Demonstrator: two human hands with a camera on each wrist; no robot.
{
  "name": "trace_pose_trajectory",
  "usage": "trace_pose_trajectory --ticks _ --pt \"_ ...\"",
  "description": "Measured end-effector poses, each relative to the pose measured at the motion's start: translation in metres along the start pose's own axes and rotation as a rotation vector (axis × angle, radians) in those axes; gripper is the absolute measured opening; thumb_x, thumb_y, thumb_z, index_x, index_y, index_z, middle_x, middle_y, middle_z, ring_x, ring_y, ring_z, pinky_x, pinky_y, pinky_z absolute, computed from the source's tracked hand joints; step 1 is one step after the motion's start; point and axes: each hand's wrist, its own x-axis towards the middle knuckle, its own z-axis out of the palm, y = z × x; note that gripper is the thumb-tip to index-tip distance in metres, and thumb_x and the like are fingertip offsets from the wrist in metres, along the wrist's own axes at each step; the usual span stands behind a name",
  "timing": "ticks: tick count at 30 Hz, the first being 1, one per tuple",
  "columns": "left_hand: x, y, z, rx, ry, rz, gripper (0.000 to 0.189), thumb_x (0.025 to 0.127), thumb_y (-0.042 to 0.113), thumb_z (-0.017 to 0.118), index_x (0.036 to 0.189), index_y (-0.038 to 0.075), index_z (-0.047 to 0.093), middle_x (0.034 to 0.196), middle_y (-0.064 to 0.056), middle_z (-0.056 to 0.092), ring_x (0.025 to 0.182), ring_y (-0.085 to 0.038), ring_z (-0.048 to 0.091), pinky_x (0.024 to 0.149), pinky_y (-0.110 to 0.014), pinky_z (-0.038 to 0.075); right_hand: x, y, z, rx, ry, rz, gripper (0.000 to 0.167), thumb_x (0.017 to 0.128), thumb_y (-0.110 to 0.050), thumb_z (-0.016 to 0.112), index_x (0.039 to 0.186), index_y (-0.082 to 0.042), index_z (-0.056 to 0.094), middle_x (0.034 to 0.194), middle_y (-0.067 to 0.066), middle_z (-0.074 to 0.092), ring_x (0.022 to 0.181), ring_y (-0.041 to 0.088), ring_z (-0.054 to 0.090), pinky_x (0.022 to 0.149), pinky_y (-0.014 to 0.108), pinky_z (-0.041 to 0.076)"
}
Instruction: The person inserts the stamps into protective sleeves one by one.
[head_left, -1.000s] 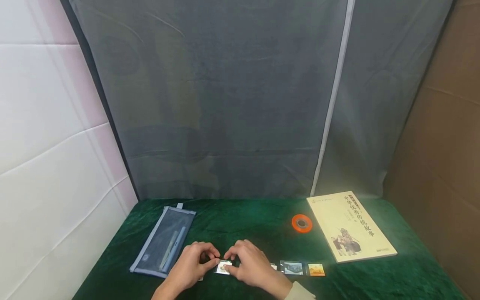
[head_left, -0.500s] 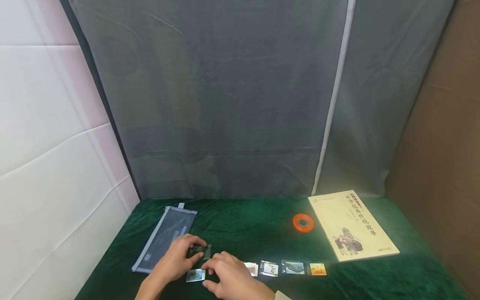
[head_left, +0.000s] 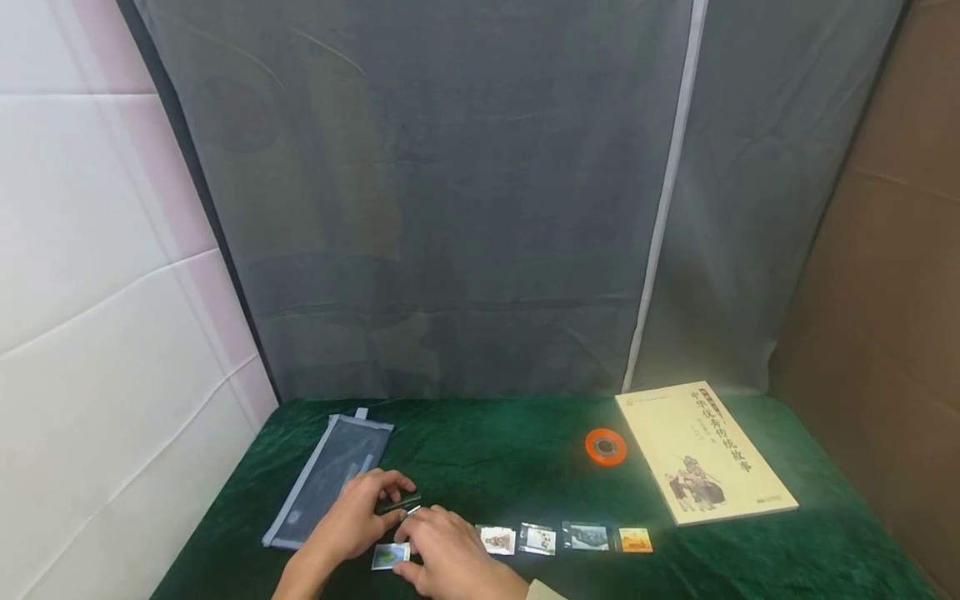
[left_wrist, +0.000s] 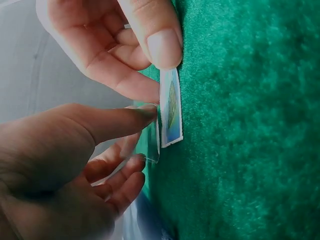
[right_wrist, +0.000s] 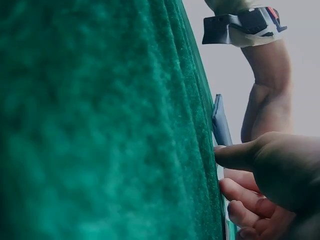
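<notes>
My left hand [head_left: 356, 517] pinches a small clear plastic sleeve [left_wrist: 150, 132] between thumb and fingers, tilted up off the cloth. Right beside the sleeve's edge, a small blue-green stamp [head_left: 390, 556] with a white border lies on the green cloth. The right hand [head_left: 450, 550] rests at the stamp's right end; its thumb [left_wrist: 165, 47] touches that end, and its index finger [left_wrist: 132, 85] is at the sleeve's near corner. In the right wrist view the right hand [right_wrist: 280, 175] hides most of the stamp and sleeve.
To the right lie several stamps in a row, among them a statue stamp [head_left: 497, 540], a panda stamp [head_left: 537, 539] and an orange stamp [head_left: 635, 540]. A mesh pencil case [head_left: 322, 475] lies at left. Farther back are an orange tape roll [head_left: 605, 447] and a yellow book [head_left: 705, 454].
Both hands have moved left from the white stamp, leaving it uncovered in the row. The left hand took up the clear sleeve and has tilted it; the right hand has come up to the blue-green stamp.
</notes>
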Motion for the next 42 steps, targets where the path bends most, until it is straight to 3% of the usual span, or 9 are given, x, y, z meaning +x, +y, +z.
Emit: trace_pose_trajectory --ticks 8,13,20,29,35,42 --pt "-0.003 0.005 -0.001 -0.022 0.019 -0.018 0.027 0.085 0.007 0.090 0.104 0.023 0.080 0.090 0.010 0.063 0.081 -0.004 0.056 0.074 -0.026 0.047 -0.003 -0.002 -0.004 0.117 0.034 0.027 0.024 0.091 -0.035 0.088 0.105 -0.028 0.070 0.083 -0.021 0.055 0.078 -0.009 0.048 0.066 0.013 0.040" --pt "-0.004 0.003 0.000 -0.051 0.037 0.019 0.028 0.083 0.001 0.089 0.103 0.020 0.080 0.092 0.006 0.063 0.079 -0.001 0.056 0.071 -0.024 0.050 -0.005 -0.003 -0.007 0.185 0.053 0.045 0.017 0.093 -0.028 0.086 0.095 -0.028 0.069 0.079 -0.020 0.052 0.071 -0.009 0.043 0.061 0.013 0.037" --pt "-0.002 0.001 -0.001 -0.155 0.022 0.042 0.028 0.085 -0.003 0.086 0.108 0.011 0.078 0.097 -0.002 0.072 0.074 0.002 0.061 0.067 -0.022 0.054 -0.005 -0.004 -0.011 0.309 0.019 0.102 0.014 0.094 -0.029 0.085 0.091 -0.029 0.072 0.080 -0.019 0.051 0.072 -0.009 0.043 0.063 0.015 0.039" --pt "0.001 0.000 -0.002 -0.218 0.001 0.052 0.020 0.092 0.002 0.083 0.109 0.008 0.077 0.089 0.007 0.078 0.074 0.001 0.069 0.068 -0.022 0.058 -0.006 0.000 -0.015 0.357 0.009 0.087 0.010 0.096 -0.029 0.083 0.093 -0.028 0.074 0.085 -0.020 0.056 0.078 -0.011 0.046 0.070 0.014 0.042" --pt "0.006 0.008 0.000 -0.244 0.027 0.015 0.011 0.097 0.011 0.081 0.108 0.013 0.079 0.095 0.005 0.081 0.079 -0.001 0.072 0.070 -0.022 0.058 -0.014 0.015 -0.019 0.460 0.030 0.086 0.007 0.097 -0.029 0.081 0.096 -0.026 0.075 0.084 -0.019 0.059 0.068 -0.011 0.049 0.064 0.014 0.044" --pt "0.023 0.027 0.010 -0.285 0.067 0.030 0.007 0.101 0.018 0.078 0.108 0.017 0.080 0.101 0.001 0.082 0.083 -0.005 0.072 0.073 -0.023 0.058 -0.034 0.051 -0.034 0.683 0.065 0.127 0.007 0.101 -0.026 0.078 0.097 -0.024 0.073 0.077 -0.014 0.065 0.062 -0.004 0.057 0.059 0.019 0.049"
